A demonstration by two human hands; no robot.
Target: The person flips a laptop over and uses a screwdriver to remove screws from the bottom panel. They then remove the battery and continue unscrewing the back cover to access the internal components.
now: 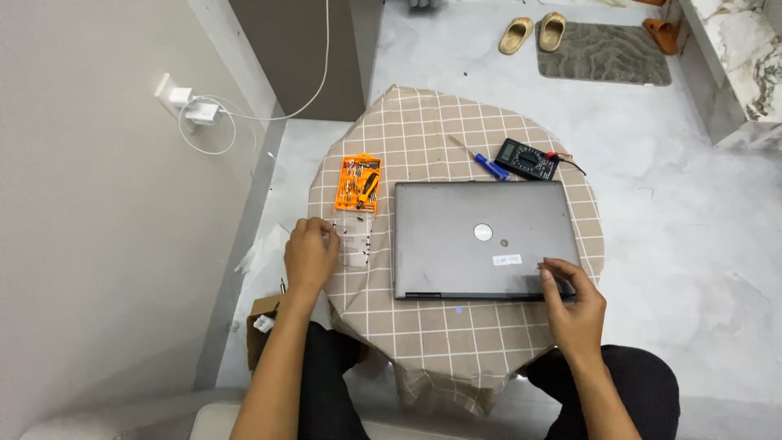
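A: Where is the laptop (481, 240) lying?

B: Closed, flat grey slab on the checked tablecloth (456, 122). The right hand (574, 305) is gripping its near right corner, fingers curled over the edge.

A: Left hand (311, 254)?

B: Resting loosely by small dark screws (358, 236) on a clear lid; grasp, cannot tell. An orange bit case (358, 183) is sitting just beyond.

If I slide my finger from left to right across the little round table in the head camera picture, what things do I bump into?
Left hand → orange screwdriver kit → grey laptop → blue screwdriver → black multimeter → right hand.
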